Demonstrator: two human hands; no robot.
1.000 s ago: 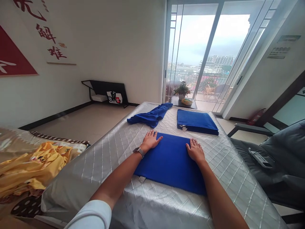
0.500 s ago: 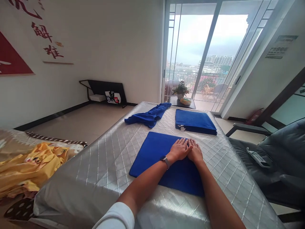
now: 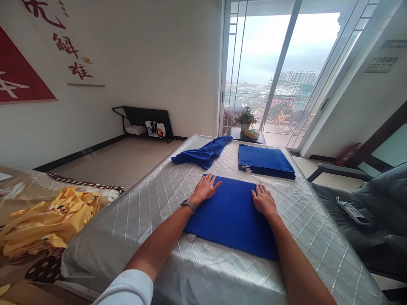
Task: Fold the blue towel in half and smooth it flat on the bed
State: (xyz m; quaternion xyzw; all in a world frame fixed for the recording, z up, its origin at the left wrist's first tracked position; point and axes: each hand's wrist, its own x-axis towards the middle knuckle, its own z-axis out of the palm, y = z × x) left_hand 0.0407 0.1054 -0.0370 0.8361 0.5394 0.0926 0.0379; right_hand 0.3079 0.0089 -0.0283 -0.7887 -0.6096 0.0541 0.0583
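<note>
A folded blue towel (image 3: 233,216) lies flat on the silver quilted table cover (image 3: 146,212) in front of me. My left hand (image 3: 205,188) rests palm down on the towel's far left corner, fingers spread. On the towel's far right part my right hand (image 3: 263,200) lies flat as well. Neither hand grips anything. Beyond them sits a neat stack of folded blue towels (image 3: 265,161). A crumpled blue towel (image 3: 202,152) lies at the far left of the table.
A dark reclining chair (image 3: 365,216) with a remote on it stands to the right. Yellow cloth (image 3: 47,220) lies on a patterned surface at the left. A small table with a potted plant (image 3: 245,118) stands by the glass sliding doors.
Half a second ago both hands were together on the towel's right part. My left hand has slid back left to the towel's far left corner; the right hand stayed roughly in place.
</note>
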